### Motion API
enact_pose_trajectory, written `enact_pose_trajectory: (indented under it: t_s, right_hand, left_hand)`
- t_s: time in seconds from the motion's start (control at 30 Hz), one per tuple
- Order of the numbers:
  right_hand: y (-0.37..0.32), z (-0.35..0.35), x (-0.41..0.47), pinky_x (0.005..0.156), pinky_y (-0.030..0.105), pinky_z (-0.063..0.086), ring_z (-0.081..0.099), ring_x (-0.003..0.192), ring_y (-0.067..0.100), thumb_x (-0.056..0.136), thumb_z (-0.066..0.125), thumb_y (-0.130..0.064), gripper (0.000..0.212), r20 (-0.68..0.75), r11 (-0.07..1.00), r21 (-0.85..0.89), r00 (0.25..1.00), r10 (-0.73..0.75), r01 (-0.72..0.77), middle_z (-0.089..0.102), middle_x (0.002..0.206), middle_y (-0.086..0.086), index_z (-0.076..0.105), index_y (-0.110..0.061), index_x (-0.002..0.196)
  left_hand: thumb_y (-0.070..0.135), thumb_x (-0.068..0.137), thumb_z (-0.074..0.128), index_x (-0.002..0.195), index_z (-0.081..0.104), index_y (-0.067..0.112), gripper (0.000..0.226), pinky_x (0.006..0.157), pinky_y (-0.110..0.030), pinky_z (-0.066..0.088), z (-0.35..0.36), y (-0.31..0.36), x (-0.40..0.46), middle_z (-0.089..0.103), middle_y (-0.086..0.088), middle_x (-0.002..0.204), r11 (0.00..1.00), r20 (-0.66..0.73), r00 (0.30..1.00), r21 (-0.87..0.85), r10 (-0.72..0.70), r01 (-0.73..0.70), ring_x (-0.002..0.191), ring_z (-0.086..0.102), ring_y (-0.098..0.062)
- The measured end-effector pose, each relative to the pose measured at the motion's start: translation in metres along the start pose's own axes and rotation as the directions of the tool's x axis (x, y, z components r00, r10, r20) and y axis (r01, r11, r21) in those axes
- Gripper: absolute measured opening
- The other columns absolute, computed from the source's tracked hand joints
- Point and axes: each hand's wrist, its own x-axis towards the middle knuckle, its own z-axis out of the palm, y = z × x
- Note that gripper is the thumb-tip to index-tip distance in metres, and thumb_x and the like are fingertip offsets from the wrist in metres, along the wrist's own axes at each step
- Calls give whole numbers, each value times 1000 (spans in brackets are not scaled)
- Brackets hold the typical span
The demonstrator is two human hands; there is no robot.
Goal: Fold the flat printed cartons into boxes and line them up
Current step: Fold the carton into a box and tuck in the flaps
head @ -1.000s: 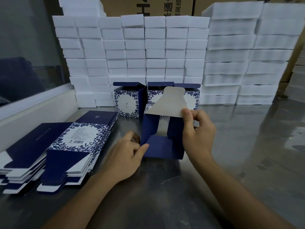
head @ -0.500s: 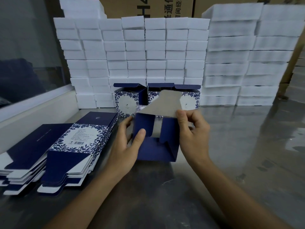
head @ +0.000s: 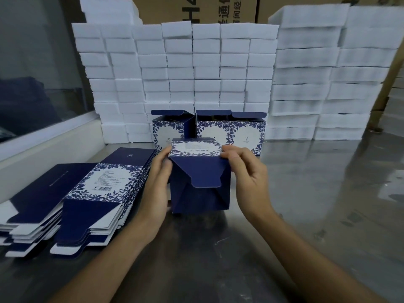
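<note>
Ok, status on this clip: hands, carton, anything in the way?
Left hand and right hand both grip the carton. Bottom tab folded down, untucked. Three finished boxes behind; nothing blocking.

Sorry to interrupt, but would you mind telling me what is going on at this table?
A person is folding printed cartons into boxes. Both hands hold one half-made blue box on the metal table: the left hand steadies its side, and the right hand pinches its upper edge, with the blue tab flap folded down over the near face. Three finished boxes stand in a row behind it, lids open. Flat cartons wait in piles on the left.
</note>
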Motion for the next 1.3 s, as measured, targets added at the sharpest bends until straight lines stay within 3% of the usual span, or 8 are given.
enact_pose_trajectory:
  t_s: [0.1,0.27,0.43,0.5,0.63,0.73,0.9,1.3]
  right_hand:
    - [5,0,-2,89,34,53,63,108,4,94,68,-11,8,14,995,-101,1000,0,2,68,107,-9,64,-15,88]
    - [8,4,-7,96,37,50,60,110,10,94,64,-14,12,96,945,-278,983,-154,175,65,110,-9,68,-20,103]
    - [7,11,-14,102,10,27,52,120,22,91,67,-24,12,108,880,-435,981,-162,193,60,118,-4,74,-21,100]
    - [5,13,-16,103,7,24,48,124,23,90,72,-22,10,111,858,-473,979,-170,202,56,126,0,74,-22,100]
    - [2,15,-17,95,40,41,52,124,35,89,73,-18,12,160,646,-672,923,-350,361,60,130,11,76,-19,101]
    - [1,21,-18,88,50,45,58,117,35,91,68,-17,17,226,533,-733,891,-394,422,64,125,9,76,-21,105]
    - [-3,28,-19,84,50,46,62,102,30,92,66,-19,11,238,512,-750,893,-381,418,67,110,1,74,-23,98]
    - [6,12,-7,74,47,50,59,93,34,91,70,-9,7,193,640,-665,917,-350,385,65,100,11,70,-2,92]
  left_hand:
    - [70,84,46,121,49,60,39,97,-48,50,1,0,-4,56,24,127,997,4,1000,74,23,-23,114,56,4]
    - [45,87,57,122,45,50,37,111,-39,38,11,-1,-8,47,5,134,952,-30,987,273,155,-141,123,46,-4]
    - [14,98,55,113,60,32,24,100,-48,44,8,-6,-6,59,0,116,892,10,969,389,248,-232,111,55,-19]
    - [7,96,57,107,65,27,24,97,-40,48,5,-6,-5,63,-7,113,886,-23,956,385,291,-261,106,59,-22]
    - [2,94,61,101,68,25,25,78,-5,42,6,-4,-5,63,-5,102,792,-41,905,501,424,-348,93,60,-5]
    - [6,94,62,104,71,18,19,75,-8,44,4,-5,-6,62,-2,98,683,0,853,599,522,-418,88,60,-4]
    - [10,93,63,106,73,11,16,66,-19,44,4,-6,-7,61,-3,92,460,95,756,742,648,-488,77,58,-10]
    - [12,92,58,93,71,7,14,59,-30,43,4,-3,-1,61,-2,85,514,44,771,722,635,-464,67,54,-16]
